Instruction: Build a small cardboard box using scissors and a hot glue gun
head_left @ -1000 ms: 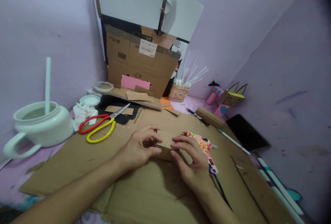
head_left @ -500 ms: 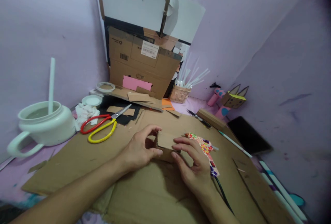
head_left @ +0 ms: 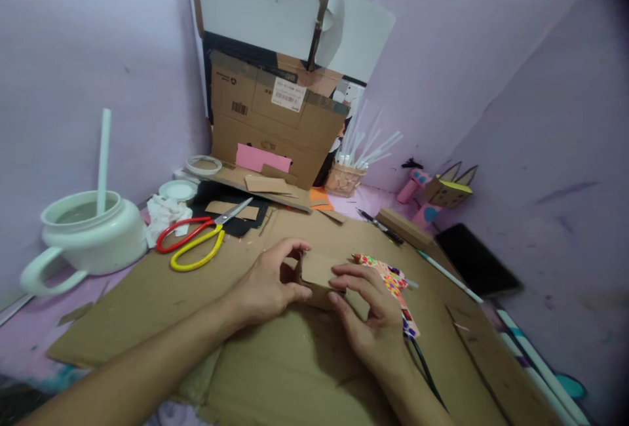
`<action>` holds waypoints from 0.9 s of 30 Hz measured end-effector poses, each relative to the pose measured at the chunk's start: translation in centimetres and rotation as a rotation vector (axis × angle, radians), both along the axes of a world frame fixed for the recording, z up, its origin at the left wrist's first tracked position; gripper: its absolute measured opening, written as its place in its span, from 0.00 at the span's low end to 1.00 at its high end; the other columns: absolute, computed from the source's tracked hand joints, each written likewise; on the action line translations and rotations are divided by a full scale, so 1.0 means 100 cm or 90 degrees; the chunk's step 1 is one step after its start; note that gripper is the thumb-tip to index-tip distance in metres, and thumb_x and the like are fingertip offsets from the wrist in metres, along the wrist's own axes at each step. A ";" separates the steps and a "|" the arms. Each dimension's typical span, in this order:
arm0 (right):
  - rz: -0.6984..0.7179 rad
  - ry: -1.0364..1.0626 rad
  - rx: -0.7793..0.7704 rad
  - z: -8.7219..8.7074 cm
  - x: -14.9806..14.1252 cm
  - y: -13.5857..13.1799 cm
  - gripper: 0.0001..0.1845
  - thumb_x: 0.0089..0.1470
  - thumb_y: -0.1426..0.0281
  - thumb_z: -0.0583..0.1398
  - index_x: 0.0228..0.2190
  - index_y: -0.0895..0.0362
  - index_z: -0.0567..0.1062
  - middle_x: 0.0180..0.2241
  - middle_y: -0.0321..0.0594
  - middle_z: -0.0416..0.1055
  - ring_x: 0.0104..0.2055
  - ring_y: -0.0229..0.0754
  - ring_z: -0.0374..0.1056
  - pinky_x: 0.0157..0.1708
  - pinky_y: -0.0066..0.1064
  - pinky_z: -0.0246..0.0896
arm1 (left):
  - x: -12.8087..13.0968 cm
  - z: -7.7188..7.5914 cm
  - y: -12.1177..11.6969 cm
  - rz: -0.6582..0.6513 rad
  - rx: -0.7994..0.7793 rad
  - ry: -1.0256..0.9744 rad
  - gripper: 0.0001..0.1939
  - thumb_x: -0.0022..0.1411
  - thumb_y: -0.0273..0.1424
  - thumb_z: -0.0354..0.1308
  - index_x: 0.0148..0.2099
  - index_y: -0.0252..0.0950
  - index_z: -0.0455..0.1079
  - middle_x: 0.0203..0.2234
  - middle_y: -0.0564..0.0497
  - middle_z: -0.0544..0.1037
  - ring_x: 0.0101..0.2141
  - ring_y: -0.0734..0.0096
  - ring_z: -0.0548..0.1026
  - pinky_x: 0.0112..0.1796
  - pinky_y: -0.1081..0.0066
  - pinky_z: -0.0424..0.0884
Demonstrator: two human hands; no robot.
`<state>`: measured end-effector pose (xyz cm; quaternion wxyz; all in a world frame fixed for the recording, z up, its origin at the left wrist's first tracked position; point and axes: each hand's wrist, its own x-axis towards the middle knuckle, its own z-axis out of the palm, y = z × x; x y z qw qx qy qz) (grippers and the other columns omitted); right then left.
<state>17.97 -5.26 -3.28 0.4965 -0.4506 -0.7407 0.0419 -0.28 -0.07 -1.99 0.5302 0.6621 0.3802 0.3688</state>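
Both hands hold a small folded cardboard piece (head_left: 317, 271) just above a large flat cardboard sheet (head_left: 275, 360). My left hand (head_left: 268, 282) grips its left side between thumb and fingers. My right hand (head_left: 371, 318) pinches its right edge with the fingertips on top. A colourfully patterned glue gun (head_left: 390, 282) lies on the sheet just right of my right hand, its black cord (head_left: 425, 373) trailing toward me.
Red-and-yellow scissors (head_left: 196, 239) lie to the left. A white pot (head_left: 86, 236) with a stick stands at far left. Cardboard boxes (head_left: 272, 128) lean against the back wall, beside a basket of white sticks (head_left: 346, 177). A black phone (head_left: 474, 259) and paper-tube figures (head_left: 439, 193) sit at right.
The cardboard piece has tilted up slightly between my fingers, and the view has drifted a little. My hands stay in place.
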 end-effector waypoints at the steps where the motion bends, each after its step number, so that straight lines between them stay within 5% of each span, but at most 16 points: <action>1: 0.001 0.000 0.000 0.000 0.000 0.000 0.09 0.50 0.76 0.60 0.34 0.52 0.73 0.38 0.41 0.72 0.42 0.45 0.67 0.43 0.42 0.62 | 0.000 0.000 0.000 -0.001 -0.003 0.001 0.27 0.42 0.23 0.61 0.47 0.38 0.61 0.41 0.50 0.68 0.30 0.72 0.71 0.30 0.71 0.68; 6: -0.001 0.001 -0.021 0.000 0.001 -0.002 0.09 0.50 0.75 0.60 0.35 0.52 0.72 0.40 0.42 0.70 0.44 0.45 0.65 0.46 0.42 0.59 | -0.002 0.002 -0.001 -0.015 -0.043 -0.014 0.31 0.42 0.23 0.62 0.50 0.39 0.59 0.45 0.48 0.66 0.33 0.70 0.71 0.33 0.69 0.69; 15: -0.054 0.050 -0.064 -0.005 0.001 0.000 0.09 0.52 0.70 0.60 0.37 0.52 0.70 0.41 0.43 0.71 0.47 0.48 0.66 0.47 0.45 0.61 | -0.009 0.013 0.006 -0.081 -0.233 -0.123 0.57 0.32 0.23 0.67 0.63 0.33 0.42 0.54 0.39 0.61 0.50 0.59 0.65 0.48 0.66 0.62; 18: -0.050 0.073 -0.075 -0.008 0.002 0.001 0.09 0.52 0.71 0.60 0.38 0.51 0.70 0.41 0.43 0.71 0.48 0.48 0.65 0.48 0.46 0.61 | -0.014 0.013 0.012 -0.084 -0.310 -0.187 0.47 0.35 0.25 0.66 0.59 0.31 0.53 0.50 0.39 0.66 0.51 0.60 0.65 0.48 0.66 0.61; 21: -0.025 0.104 -0.096 -0.011 0.002 0.001 0.09 0.52 0.72 0.60 0.37 0.51 0.70 0.42 0.43 0.69 0.49 0.48 0.64 0.47 0.46 0.62 | -0.013 0.009 0.016 -0.027 -0.345 -0.214 0.32 0.38 0.26 0.66 0.49 0.30 0.64 0.41 0.42 0.73 0.40 0.65 0.71 0.37 0.70 0.65; 27: -0.001 0.139 -0.138 -0.012 0.000 -0.002 0.07 0.52 0.72 0.59 0.35 0.50 0.70 0.44 0.44 0.64 0.49 0.48 0.61 0.40 0.41 0.68 | -0.003 0.001 0.015 0.033 -0.351 -0.201 0.18 0.39 0.27 0.66 0.36 0.31 0.70 0.27 0.52 0.74 0.24 0.79 0.67 0.21 0.77 0.57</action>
